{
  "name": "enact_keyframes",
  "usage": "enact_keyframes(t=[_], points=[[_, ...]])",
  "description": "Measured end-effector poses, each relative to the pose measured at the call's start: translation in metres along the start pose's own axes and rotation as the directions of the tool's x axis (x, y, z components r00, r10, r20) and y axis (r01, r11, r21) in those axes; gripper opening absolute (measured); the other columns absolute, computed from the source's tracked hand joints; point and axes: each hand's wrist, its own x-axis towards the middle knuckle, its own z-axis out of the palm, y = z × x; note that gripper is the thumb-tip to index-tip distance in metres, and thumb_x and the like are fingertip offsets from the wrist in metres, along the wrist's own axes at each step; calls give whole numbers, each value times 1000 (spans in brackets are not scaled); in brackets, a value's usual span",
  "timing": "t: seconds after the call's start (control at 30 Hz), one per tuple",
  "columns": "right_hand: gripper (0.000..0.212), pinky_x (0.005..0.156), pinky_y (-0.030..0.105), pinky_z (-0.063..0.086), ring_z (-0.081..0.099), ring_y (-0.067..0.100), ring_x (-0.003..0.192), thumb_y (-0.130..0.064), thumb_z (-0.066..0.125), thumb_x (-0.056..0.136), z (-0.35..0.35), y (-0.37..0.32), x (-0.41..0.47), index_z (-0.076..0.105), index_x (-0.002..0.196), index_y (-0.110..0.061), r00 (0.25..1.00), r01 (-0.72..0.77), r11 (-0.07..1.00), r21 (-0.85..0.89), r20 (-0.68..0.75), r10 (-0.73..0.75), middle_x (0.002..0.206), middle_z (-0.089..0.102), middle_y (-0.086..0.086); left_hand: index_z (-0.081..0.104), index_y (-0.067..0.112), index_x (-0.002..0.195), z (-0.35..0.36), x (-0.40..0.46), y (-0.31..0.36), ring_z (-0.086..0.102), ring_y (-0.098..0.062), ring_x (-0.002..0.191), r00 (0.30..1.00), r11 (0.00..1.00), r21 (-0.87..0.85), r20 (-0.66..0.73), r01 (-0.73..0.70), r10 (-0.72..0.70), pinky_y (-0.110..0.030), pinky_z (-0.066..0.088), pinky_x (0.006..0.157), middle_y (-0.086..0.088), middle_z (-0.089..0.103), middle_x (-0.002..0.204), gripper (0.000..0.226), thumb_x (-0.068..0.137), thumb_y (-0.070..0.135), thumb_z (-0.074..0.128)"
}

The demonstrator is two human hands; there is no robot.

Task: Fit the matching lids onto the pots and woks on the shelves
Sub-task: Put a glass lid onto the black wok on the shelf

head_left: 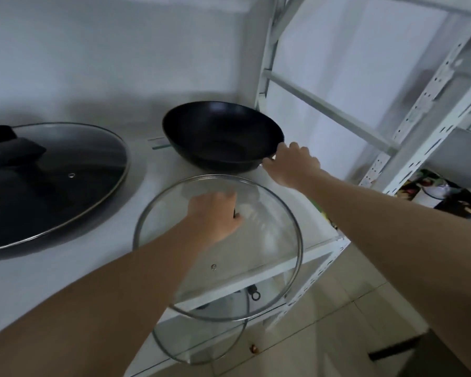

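A black wok (223,134) stands uncovered at the back right of the white shelf (147,202). My right hand (291,165) grips its near right rim. My left hand (215,216) is closed on the knob of a clear glass lid (269,240), which it holds in front of the wok, over the shelf's front edge. The knob itself is hidden under my fingers. To the left sits a larger wok (38,202) covered by its own glass lid (74,159) with a black handle.
A second glass lid (201,346) lies on the shelf below, seen through the held lid. White perforated uprights (424,99) and a diagonal brace (329,110) rise on the right. Printed boxes (441,197) sit on a neighbouring shelf. Tiled floor (351,322) lies beneath.
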Motion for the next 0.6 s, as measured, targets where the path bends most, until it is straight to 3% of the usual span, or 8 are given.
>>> enact_keyframes(t=[0.17, 0.27, 0.33, 0.43, 0.6], points=[[47, 95, 43, 38, 50, 32, 118, -42, 36, 97, 29, 19, 20, 47, 128, -8, 999, -37, 994, -101, 25, 40, 127, 52, 11, 49, 20, 125, 7, 5, 0, 64, -31, 96, 993, 989, 124, -76, -76, 86, -29, 34, 66, -8, 69, 100, 36, 93, 30, 36], [39, 76, 34, 39, 58, 32, 106, -37, 37, 100, 39, 39, 23, 48, 121, -6, 1000, 14, 996, -83, 29, -12, 117, 60, 12, 54, 21, 104, 6, -9, -4, 65, -33, 86, 981, 980, 170, -147, -98, 124, -27, 33, 64, -8, 70, 88, 23, 88, 29, 40], [38, 68, 34, 38, 60, 33, 100, -37, 36, 102, 42, 46, 19, 47, 117, -4, 994, 110, 986, -126, -12, -112, 110, 62, 14, 54, 22, 96, -1, -21, -9, 60, -33, 74, 976, 983, 166, -191, -74, 106, -27, 32, 62, -6, 63, 72, 19, 86, 31, 41], [42, 67, 35, 38, 60, 34, 97, -40, 35, 102, 37, 49, 11, 49, 116, -3, 991, 127, 986, -110, -28, -130, 107, 62, 14, 50, 20, 80, -21, -36, -15, 47, -31, 61, 953, 988, 139, -286, -66, 104, -27, 33, 60, -5, 54, 59, 14, 83, 32, 44], [44, 70, 38, 41, 62, 35, 96, -43, 37, 100, 30, 55, 2, 51, 115, -4, 993, 115, 990, -83, -18, -117, 107, 62, 15, 41, 27, 76, -64, -48, -20, 43, -28, 65, 951, 975, 204, -274, -90, 145, -27, 30, 64, 3, 33, 54, 12, 84, 35, 43]])
